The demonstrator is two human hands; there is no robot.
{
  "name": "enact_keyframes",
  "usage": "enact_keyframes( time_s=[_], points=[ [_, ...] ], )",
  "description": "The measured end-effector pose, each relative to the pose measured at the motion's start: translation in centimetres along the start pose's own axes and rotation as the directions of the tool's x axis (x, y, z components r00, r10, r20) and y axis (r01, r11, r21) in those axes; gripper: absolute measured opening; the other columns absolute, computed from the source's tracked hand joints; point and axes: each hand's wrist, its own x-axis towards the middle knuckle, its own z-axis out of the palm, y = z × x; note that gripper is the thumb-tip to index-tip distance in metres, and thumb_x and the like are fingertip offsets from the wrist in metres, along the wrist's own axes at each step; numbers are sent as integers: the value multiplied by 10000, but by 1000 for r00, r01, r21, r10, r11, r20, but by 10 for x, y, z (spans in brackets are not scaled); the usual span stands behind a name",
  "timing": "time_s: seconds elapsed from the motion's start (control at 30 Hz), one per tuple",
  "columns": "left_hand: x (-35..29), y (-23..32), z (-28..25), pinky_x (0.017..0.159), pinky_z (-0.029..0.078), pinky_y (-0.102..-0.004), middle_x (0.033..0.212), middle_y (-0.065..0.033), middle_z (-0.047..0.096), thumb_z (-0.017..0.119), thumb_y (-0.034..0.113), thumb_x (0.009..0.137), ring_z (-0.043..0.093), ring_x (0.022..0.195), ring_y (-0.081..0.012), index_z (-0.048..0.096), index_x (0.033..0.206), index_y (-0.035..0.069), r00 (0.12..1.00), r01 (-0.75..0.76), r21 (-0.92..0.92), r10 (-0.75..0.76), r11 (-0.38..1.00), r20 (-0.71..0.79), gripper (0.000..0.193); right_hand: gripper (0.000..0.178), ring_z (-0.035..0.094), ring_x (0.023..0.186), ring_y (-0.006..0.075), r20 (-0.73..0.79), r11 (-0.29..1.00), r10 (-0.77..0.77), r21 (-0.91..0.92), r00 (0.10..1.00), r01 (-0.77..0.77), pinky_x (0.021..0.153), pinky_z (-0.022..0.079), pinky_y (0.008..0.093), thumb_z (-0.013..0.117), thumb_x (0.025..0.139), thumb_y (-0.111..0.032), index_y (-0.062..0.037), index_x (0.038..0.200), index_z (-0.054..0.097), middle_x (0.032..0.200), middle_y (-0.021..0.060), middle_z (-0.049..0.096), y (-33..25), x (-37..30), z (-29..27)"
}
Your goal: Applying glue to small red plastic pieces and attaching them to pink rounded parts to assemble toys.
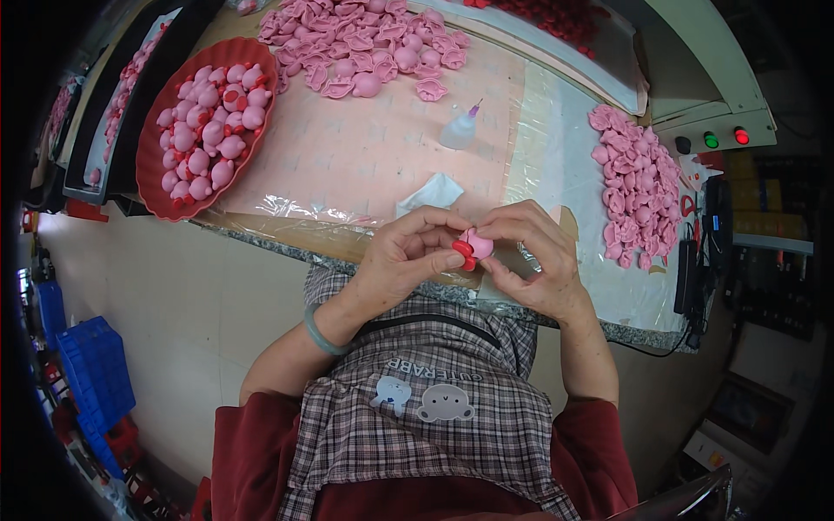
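Between both hands, just above the table's front edge, is a small pink rounded toy part with a red piece on its left side. My left hand is closed, pinching the red side between thumb and fingers. From the right, my right hand grips the pink body with its fingertips. Behind the hands lies a folded white cloth. Farther back stands a small translucent squeeze bottle with a purple needle tip.
A red scalloped bowl of pink and red pieces sits at left. Pink hollow parts are heaped at the back, and another pile lies at right. Beyond it is a machine housing with lit buttons. A blue crate stands on the floor.
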Motion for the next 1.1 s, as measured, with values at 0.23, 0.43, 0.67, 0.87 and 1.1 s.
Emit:
enact_keyframes(
  time_s=[0.23, 0.43, 0.67, 0.87, 1.1],
  points=[
    [-1, -2, 3, 890, 550, -321, 1165, -129, 606, 634, -16, 915, 644, 1026, -199, 558, 1220, -38, 999, -51, 71, 52, 996, -13, 315, 297, 655, 900, 256, 7, 999, -32, -29, 999, 33, 755, 530, 336, 762, 692, 30, -21, 979, 705, 987, 119, 675, 1, -3, 0],
    [1, 1, 6, 901, 539, -294, 1146, -114, 610, 620, -2, 930, 646, 1020, -175, 530, 1259, -9, 996, -28, 4, 29, 1000, -90, 341, 276, 651, 906, 225, -4, 945, 205, 262, 979, -197, 764, 535, 302, 732, 747, 37, -12, 1019, 736, 1062, 130, 660, 6, -8, 9],
    [2, 6, 3, 925, 519, -305, 1138, -117, 618, 600, 57, 958, 621, 1073, -176, 503, 1261, 10, 993, -52, -116, 38, 992, -113, 321, 427, 642, 995, 253, -136, 992, 70, 117, 988, -54, 792, 542, 322, 757, 724, 5, -3, 1145, 684, 1124, 147, 641, -3, -2, 29],
    [2, 4, 2, 929, 503, -274, 1122, -78, 628, 627, 90, 948, 608, 1050, -137, 517, 1190, 48, 993, -35, -196, 12, 980, -117, 269, 499, 651, 956, 306, -247, 992, -75, -120, 966, 46, 754, 546, 356, 773, 667, 22, 3, 1152, 655, 1083, 158, 658, 0, -1, 43],
    [3, 1, -3, 943, 502, -286, 1123, -88, 630, 628, 84, 947, 607, 1058, -138, 516, 1187, 42, 992, -26, -207, 0, 978, -126, 269, 427, 657, 896, 303, -249, 972, -157, -212, 956, 105, 760, 551, 369, 753, 694, -4, 14, 1110, 659, 1009, 131, 663, 3, 4, 42]
  ],
)
